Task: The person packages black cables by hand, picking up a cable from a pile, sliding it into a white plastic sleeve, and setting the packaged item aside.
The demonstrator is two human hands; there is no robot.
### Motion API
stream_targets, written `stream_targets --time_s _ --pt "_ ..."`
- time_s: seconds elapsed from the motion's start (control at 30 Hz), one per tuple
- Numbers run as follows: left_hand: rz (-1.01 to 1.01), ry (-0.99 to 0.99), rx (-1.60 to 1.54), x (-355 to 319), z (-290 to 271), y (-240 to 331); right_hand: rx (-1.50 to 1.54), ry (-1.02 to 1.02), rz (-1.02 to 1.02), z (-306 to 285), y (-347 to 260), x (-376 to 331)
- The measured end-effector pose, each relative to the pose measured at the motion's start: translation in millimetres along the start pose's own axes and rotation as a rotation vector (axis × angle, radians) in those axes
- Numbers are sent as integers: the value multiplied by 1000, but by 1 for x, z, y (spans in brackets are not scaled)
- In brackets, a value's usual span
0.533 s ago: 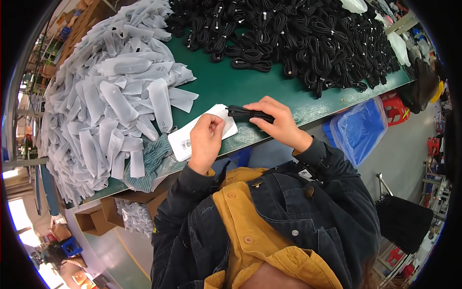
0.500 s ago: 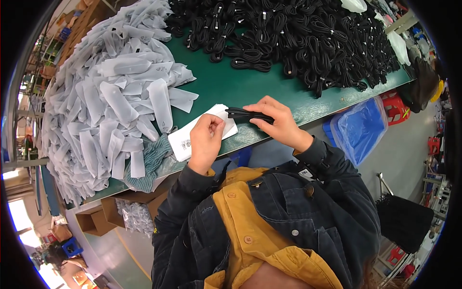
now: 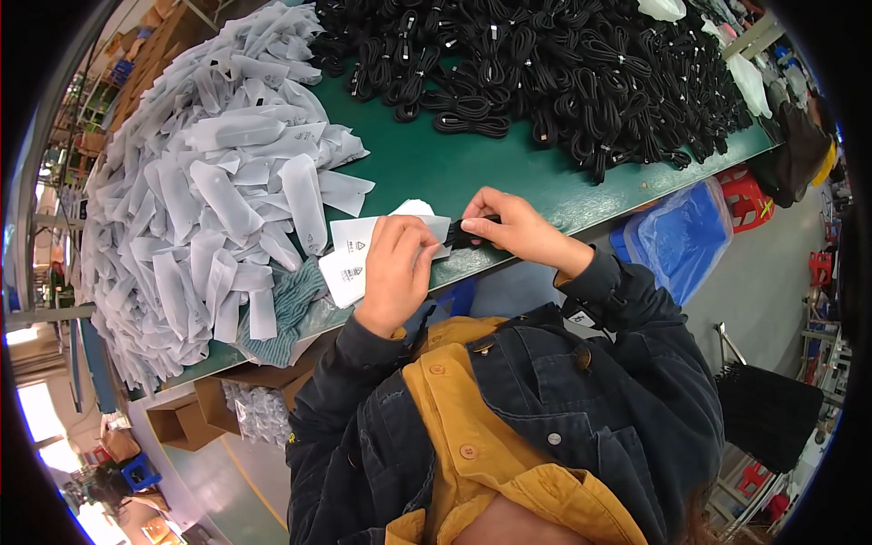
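Note:
My left hand is closed on a frosted plastic bag, lifted off a stack of flat white bags at the table's near edge. My right hand pinches a coiled black cable. The cable's left end is at the bag's right end; whether it is inside the bag I cannot tell, as my left fingers partly hide that spot. To the left lies a big heap of filled frosted bags. Bundled black cables are piled at the far side.
The green table shows between the two heaps. A teal knitted cloth lies by the near left edge. Below the table are cardboard boxes on the left. A blue bin with a clear liner and a red stool stand at the right.
My left hand has lifted one bag from the stack. The cable in my right hand has come down and its left end now meets the bag's right end.

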State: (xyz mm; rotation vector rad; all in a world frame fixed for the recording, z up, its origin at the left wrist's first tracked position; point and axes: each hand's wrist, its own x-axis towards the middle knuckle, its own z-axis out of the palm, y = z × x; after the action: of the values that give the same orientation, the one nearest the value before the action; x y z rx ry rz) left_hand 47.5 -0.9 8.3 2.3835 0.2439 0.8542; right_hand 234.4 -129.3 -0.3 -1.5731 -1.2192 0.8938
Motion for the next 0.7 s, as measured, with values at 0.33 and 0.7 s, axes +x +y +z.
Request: stream_targets --time_s 0.33,0.7 --pt "-382 41 -421 20 -35 -6 -285 8 -735 -2 -31 26" --pt "-684 91 -1330 42 -59 -16 -92 133 -688 14 -56 59"
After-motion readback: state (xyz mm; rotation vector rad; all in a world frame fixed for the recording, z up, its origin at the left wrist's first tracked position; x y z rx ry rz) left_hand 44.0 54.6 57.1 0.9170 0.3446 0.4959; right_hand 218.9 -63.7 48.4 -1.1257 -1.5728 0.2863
